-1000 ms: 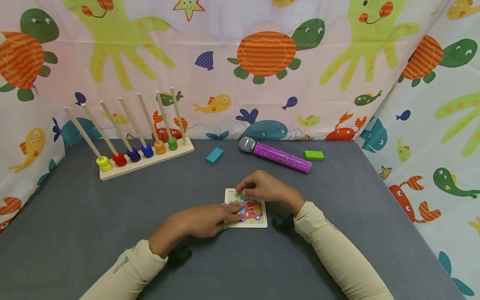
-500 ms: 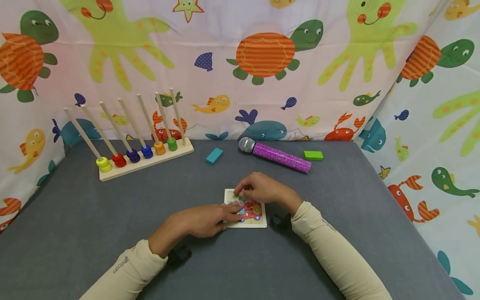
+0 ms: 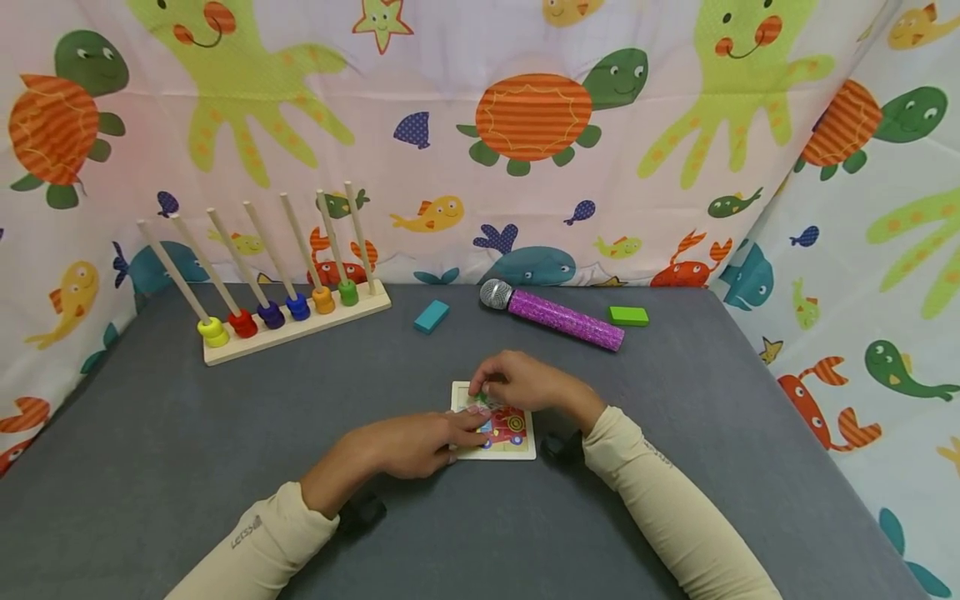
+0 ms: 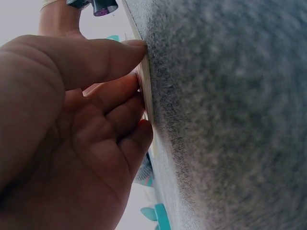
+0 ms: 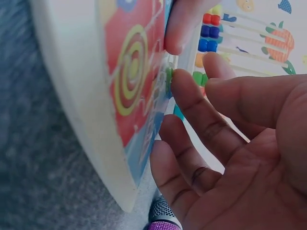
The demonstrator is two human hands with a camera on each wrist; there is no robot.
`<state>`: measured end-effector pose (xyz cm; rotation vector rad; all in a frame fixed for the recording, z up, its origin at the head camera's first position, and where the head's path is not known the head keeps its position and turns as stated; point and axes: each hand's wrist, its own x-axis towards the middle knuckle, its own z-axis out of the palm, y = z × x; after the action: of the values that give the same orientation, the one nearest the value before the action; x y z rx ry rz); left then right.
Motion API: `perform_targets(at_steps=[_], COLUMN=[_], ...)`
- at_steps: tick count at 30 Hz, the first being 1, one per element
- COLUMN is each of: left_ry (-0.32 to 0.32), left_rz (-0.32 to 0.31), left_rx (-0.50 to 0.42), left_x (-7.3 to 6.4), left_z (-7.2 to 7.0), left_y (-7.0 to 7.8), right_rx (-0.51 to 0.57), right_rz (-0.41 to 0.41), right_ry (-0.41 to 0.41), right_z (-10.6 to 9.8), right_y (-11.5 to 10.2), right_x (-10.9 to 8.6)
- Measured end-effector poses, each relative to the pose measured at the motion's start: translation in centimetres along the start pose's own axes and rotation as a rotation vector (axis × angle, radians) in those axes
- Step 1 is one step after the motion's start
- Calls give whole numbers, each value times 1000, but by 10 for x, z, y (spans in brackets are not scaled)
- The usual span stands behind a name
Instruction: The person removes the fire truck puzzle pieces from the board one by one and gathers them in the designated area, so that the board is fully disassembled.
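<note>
A small wooden jigsaw puzzle with a red vehicle picture and a pale frame lies flat on the grey table. My left hand rests on its left side, fingers spread over the picture. In the left wrist view the thumb lies against the board's edge. At the puzzle's far side, my right hand bends down over the picture. The right wrist view shows one fingertip touching a small green part of the puzzle, while the thumb stands apart from it. The fingers hide part of the picture.
A peg stand with coloured rings stands at the back left. Behind the puzzle lie a teal block, a purple glitter microphone and a green block. A sea-animal cloth hangs behind the table.
My right hand has shifted very slightly left over the puzzle, its fingertips staying at the green part. My left hand stays in place. The head view has tilted up a little.
</note>
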<state>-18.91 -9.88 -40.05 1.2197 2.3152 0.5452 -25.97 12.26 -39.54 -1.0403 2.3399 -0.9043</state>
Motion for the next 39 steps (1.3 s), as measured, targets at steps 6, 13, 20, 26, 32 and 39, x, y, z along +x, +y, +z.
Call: perform_targets(at_steps=[6, 13, 20, 26, 32, 39], left_ry=[-4, -5, 5, 3, 2, -3], left_rz=[-9, -18, -8, -23, -23, -28], left_rx=[-2, -16, -18, -19, -16, -25], left_x=[1, 1, 0, 0, 0, 1], left_z=[2, 2, 2, 2, 2, 1], left_y=[1, 2, 1, 0, 1, 1], right_rx=[20, 4, -42, -105, -178, -225], right_rz=[-6, 66, 87, 96, 132, 156], right_ry=[9, 41, 50, 70, 79, 83], right_z=[1, -1, -5, -4, 0, 1], right_y=[2, 3, 6, 6, 5, 2], right_x=[-1, -4, -8, -10, -9, -9])
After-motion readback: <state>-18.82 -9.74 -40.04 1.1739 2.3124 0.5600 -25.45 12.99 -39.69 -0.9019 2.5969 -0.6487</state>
